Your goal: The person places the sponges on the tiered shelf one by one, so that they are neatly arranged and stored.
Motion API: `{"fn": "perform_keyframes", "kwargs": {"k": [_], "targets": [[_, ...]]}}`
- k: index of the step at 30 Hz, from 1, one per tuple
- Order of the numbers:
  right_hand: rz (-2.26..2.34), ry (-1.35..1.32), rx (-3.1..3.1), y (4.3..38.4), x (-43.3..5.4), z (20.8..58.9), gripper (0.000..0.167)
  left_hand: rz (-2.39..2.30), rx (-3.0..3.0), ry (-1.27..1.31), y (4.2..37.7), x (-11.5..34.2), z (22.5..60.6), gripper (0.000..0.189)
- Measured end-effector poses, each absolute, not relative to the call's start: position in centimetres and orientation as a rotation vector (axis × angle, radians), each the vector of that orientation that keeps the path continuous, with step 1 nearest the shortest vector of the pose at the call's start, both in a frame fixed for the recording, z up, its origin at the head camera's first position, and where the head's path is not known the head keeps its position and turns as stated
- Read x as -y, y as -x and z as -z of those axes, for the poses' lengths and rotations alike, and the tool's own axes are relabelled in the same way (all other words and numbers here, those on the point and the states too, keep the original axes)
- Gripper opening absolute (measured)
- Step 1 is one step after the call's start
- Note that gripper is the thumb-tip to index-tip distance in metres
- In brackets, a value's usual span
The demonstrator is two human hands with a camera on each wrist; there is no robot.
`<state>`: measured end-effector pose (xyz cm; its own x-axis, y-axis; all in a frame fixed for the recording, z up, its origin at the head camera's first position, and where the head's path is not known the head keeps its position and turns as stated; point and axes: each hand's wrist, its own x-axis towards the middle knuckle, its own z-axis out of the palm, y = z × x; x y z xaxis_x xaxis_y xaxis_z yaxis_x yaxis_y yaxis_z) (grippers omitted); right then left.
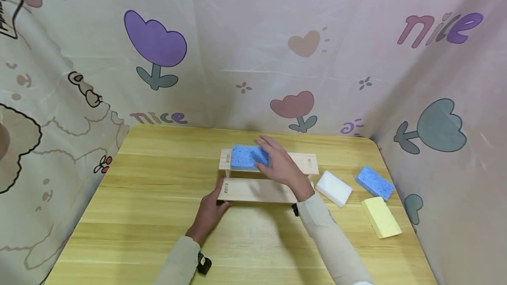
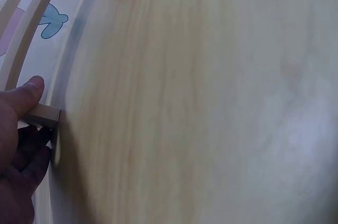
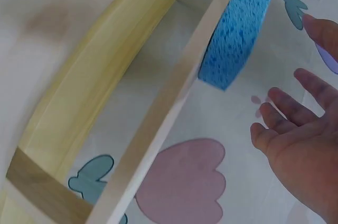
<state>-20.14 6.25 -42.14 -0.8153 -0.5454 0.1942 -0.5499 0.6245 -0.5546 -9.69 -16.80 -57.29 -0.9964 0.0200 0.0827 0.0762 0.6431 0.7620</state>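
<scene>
A small two-tier wooden rack stands on the table, its upper board behind the lower one. On the left part of the upper board lies a speckled blue sponge. My left hand grips the left end of the lower board; in the left wrist view the thumb lies over a wooden bar with the other fingers curled beneath. Over the right end of that sponge is my right hand, its fingers spread. The right wrist view shows this hand apart from the sponge, holding nothing.
Right of the rack lie a white sponge, a second blue sponge and a yellow sponge. The wooden table meets a printed cloth backdrop at its back edge, with cloth along both sides too.
</scene>
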Motion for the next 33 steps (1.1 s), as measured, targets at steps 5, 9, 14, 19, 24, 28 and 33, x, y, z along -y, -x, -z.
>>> {"fn": "perform_keyframes", "kwargs": {"k": [5, 9, 14, 19, 24, 28, 33], "targets": [[-0.987, -0.88, 2.814, 20.0, -7.9, 41.7, 0.066, 1.269, 2.756, 0.093, 9.7, 16.8, 57.5, 0.089], [-0.972, -0.825, 2.801, 20.0, -9.3, 41.3, 0.066, 1.266, 2.765, 0.075, 9.7, 16.8, 57.5, 0.089], [-0.954, -0.772, 2.759, 19.8, -11.2, 40.9, 0.066, 1.295, 2.792, 0.05, 9.7, 16.8, 57.2, 0.089], [-0.939, -0.713, 2.758, 19.4, -13.0, 40.8, 0.067, 1.294, 2.794, 0.055, 9.5, 16.7, 56.9, 0.089], [-0.904, -0.65, 2.763, 18.9, -14.7, 40.8, 0.067, 1.285, 2.795, 0.06, 9.5, 16.7, 56.9, 0.088], [-0.898, -0.581, 2.765, 18.6, -16.3, 41.1, 0.067, 1.288, 2.799, 0.061, 9.5, 16.7, 56.9, 0.089], [-0.888, -0.485, 2.786, 18.0, -18.4, 41.9, 0.067, 1.286, 2.793, 0.058, 9.5, 16.7, 56.9, 0.089]]}}
